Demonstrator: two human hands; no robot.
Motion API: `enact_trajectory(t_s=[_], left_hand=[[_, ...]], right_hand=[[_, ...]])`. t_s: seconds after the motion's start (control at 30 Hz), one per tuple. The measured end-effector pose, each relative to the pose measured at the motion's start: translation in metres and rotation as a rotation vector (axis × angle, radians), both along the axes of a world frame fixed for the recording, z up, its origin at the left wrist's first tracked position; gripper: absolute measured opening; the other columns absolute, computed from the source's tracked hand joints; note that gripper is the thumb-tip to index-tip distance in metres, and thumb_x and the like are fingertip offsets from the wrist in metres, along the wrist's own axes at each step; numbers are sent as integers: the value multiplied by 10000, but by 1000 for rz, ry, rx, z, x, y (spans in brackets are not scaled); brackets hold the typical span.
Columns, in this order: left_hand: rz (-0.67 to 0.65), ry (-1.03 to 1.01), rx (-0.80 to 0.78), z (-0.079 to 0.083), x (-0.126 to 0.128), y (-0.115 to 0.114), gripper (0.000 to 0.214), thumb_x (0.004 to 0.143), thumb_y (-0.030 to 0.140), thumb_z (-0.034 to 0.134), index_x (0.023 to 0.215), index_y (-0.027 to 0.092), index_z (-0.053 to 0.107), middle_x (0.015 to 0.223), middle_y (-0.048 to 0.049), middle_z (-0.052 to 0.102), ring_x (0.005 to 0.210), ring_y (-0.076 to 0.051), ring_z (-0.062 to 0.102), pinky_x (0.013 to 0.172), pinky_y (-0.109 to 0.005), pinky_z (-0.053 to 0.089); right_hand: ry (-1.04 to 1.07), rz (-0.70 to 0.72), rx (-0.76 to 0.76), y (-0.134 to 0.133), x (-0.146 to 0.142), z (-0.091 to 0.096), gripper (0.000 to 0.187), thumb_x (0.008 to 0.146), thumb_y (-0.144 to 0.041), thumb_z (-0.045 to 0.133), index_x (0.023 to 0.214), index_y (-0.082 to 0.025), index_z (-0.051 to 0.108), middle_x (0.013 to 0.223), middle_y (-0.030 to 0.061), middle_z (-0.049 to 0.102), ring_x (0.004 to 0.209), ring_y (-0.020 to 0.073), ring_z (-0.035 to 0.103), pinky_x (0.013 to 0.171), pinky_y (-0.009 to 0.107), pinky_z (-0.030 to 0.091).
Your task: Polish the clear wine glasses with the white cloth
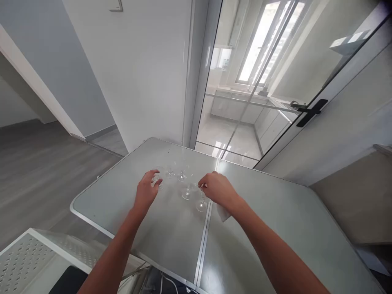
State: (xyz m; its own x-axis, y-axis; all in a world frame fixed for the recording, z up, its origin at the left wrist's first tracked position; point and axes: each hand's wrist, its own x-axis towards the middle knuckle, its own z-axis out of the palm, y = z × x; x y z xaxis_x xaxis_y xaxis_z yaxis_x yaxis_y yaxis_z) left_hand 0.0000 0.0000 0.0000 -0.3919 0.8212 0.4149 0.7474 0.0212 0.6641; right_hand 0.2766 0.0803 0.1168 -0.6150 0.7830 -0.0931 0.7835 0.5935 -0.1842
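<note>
Several clear stemmed glasses are grouped on the left half of a grey folding table [171, 228]. My left hand [146, 188] is beside the leftmost glass [157, 178], thumb and fingers apart; whether they touch it is hard to see. My right hand [218, 188] has its fingers closed at the top of a stemmed glass [201, 205], whose round foot is near the table's seam. Between the hands are another glass [186, 193] and, farther back, two more, one glass [181, 176] next to the other glass [170, 173]. A white cloth [223, 213] lies under my right wrist.
A metal seam [202, 245] runs across the table. Behind it stand a white panel [147, 73] and a glass door with a black handle [312, 112]. A white perforated chair [27, 257] is at the lower left, and cables [167, 281] hang below the front edge.
</note>
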Motion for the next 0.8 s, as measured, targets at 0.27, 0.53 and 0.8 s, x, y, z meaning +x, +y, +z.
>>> enact_trajectory(t_s=[0.27, 0.53, 0.8], left_hand=[[32, -159, 0, -6, -4, 0, 613, 901, 346, 659, 1450, 303, 390, 1351, -115, 639, 1141, -276, 675, 890, -450, 607], [269, 111, 97, -3, 15, -33, 617, 858, 350, 721, 1387, 201, 440, 1310, -174, 571, 1260, -375, 542, 1071, -584, 445], [-25, -107, -100, -44, 50, -53, 246, 859, 306, 668, 1077, 238, 578, 1020, -54, 653, 841, -238, 663, 767, -401, 551]], right_hand=[[-14, 88, -1, -6, -60, -13, 325, 843, -99, 604, 1033, -260, 813, 1016, 94, 777, 954, 240, 711, 729, 283, 471], [-83, 119, 26, -13, -91, -14, 363, 806, -48, 606, 1067, -206, 803, 1019, 128, 776, 873, 247, 746, 711, 282, 492], [-57, 144, 18, -9, -90, -24, 337, 870, -111, 598, 1111, -240, 795, 1041, 122, 774, 905, 239, 743, 736, 276, 492]])
